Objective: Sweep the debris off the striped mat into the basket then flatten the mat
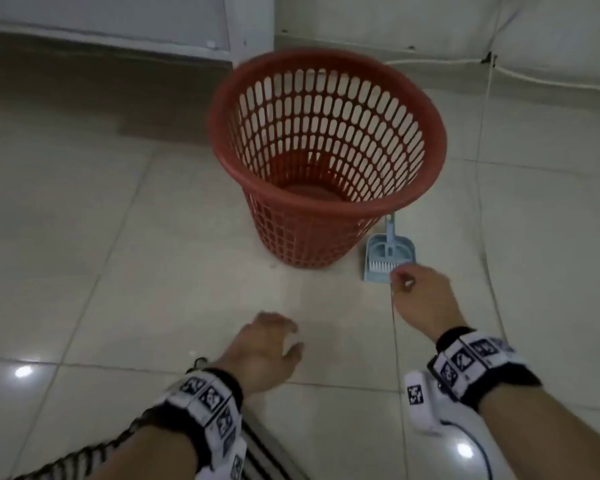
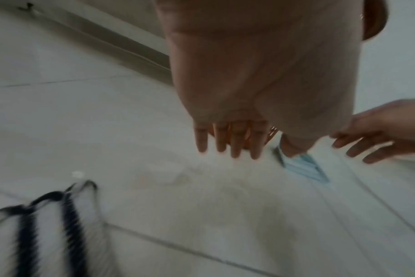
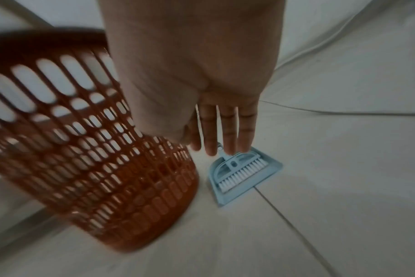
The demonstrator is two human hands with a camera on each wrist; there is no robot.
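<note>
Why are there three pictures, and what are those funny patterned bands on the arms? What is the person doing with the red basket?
No robot here, just a person wearing cameras. The big picture comes from a camera on the head; the other two come from cameras strapped to each wrist, in those patterned bands. On the tiled floor stands a red basket, and beside it lies a small blue dustpan with a brush lying in it. The right hand reaches toward the dustpan, fingers straight. The left hand hovers over the floor. Neither holds anything. A corner of the striped mat shows at the bottom.
</note>
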